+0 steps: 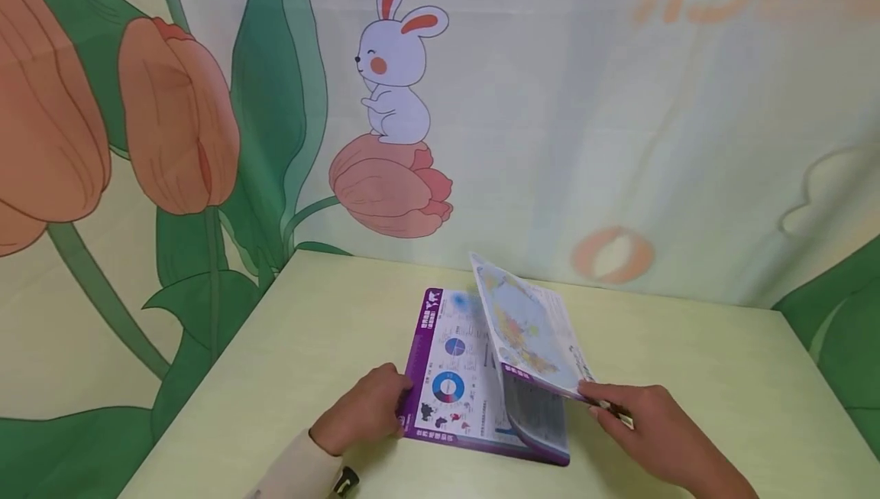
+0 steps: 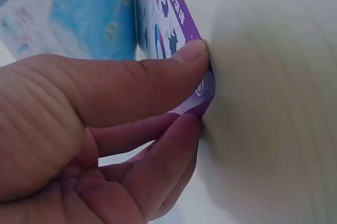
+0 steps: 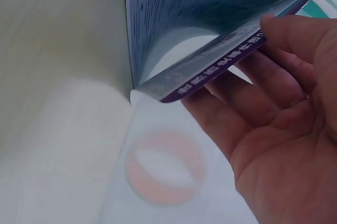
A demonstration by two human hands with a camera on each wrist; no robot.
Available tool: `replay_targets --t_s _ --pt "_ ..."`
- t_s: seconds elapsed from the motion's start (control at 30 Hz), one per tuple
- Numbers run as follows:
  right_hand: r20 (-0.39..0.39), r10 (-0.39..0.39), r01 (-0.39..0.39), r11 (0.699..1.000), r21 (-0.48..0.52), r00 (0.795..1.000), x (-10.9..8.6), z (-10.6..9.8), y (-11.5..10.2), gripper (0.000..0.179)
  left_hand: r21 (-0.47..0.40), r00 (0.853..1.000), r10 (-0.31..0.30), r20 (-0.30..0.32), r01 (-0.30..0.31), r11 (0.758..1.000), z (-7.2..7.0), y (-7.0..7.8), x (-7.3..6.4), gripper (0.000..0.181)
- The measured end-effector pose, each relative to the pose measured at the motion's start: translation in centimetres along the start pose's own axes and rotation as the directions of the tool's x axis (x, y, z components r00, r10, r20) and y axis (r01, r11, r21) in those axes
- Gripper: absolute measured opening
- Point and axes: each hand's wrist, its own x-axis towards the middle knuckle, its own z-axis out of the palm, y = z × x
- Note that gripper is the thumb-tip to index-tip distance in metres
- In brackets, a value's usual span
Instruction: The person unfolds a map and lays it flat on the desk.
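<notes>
A folded map (image 1: 450, 384) with a purple border, charts and Chinese print lies on the table, its right-hand panel (image 1: 525, 323) lifted at a slant. That raised panel shows a coloured world map. At the lower left edge, my left hand (image 1: 364, 407) pinches the map; in the left wrist view the thumb (image 2: 158, 79) presses on the purple corner with fingers behind it. My right hand (image 1: 649, 422) holds the lifted panel's lower right corner between thumb and fingers. The right wrist view shows the panel (image 3: 210, 74) bent, with a text-covered sheet (image 3: 174, 8) beside it.
The pale yellow-green table (image 1: 330, 315) extends around the map on both sides. Behind it hangs a curtain-like backdrop (image 1: 522, 102) printed with tulips and a white rabbit, meeting the table's far edge. A dark band (image 1: 346, 481) circles the left wrist.
</notes>
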Motion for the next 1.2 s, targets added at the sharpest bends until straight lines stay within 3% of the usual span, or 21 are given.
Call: replay_targets --t_s 0.13,0.3,0.43,0.53,0.67,0.93,1.1,1.17,1.2 --pt "0.082 0.145 -0.152 0.985 0.082 0.986 -0.6 -1.6 0.5 0.03 -0.015 1.0 -0.02 0.007 0.02 1.0 -0.4 -1.0 -0.5 0.041" --pt "0.134 0.297 -0.314 0.941 0.128 0.945 -2.2 -3.7 1.1 0.033 -0.079 0.998 -0.057 0.014 0.058 0.995 -0.6 -2.3 -1.1 0.054" --pt "0.114 0.374 -0.383 0.921 0.069 0.921 -3.9 -4.6 1.6 0.033 -0.147 0.995 -0.097 0.018 0.099 0.984 -0.9 -3.6 -1.5 0.066" --pt "0.074 0.369 -0.37 0.929 -0.001 0.926 -5.2 -4.8 2.2 0.032 -0.175 0.994 -0.113 0.007 0.113 0.978 -1.2 -4.7 -2.0 0.066" --pt "0.064 0.41 -0.41 0.912 -0.019 0.91 -6.7 -4.9 2.8 0.031 -0.163 0.989 -0.144 -0.016 0.14 0.977 -1.4 -6.4 -2.7 0.064" --pt "0.068 0.579 -0.575 0.815 -0.069 0.812 -9.6 -5.4 3.9 0.034 -0.168 0.974 -0.226 -0.028 0.218 0.961 -2.2 -8.8 -4.5 0.063" --pt "0.069 0.647 -0.639 0.761 -0.112 0.759 -11.2 -5.5 5.6 0.04 -0.188 0.973 -0.229 -0.024 0.221 0.957 -2.8 -9.9 -5.3 0.062" --pt "0.104 0.69 -0.68 0.724 -0.115 0.717 -11.8 -5.5 6.5 0.044 -0.19 0.972 -0.234 -0.021 0.226 0.955 -3.1 -10.4 -5.5 0.062" --pt "0.093 0.677 -0.673 0.736 -0.077 0.73 -12.7 -5.1 7.6 0.04 -0.185 0.97 -0.241 -0.018 0.234 0.955 -3.2 -10.6 -5.6 0.062"
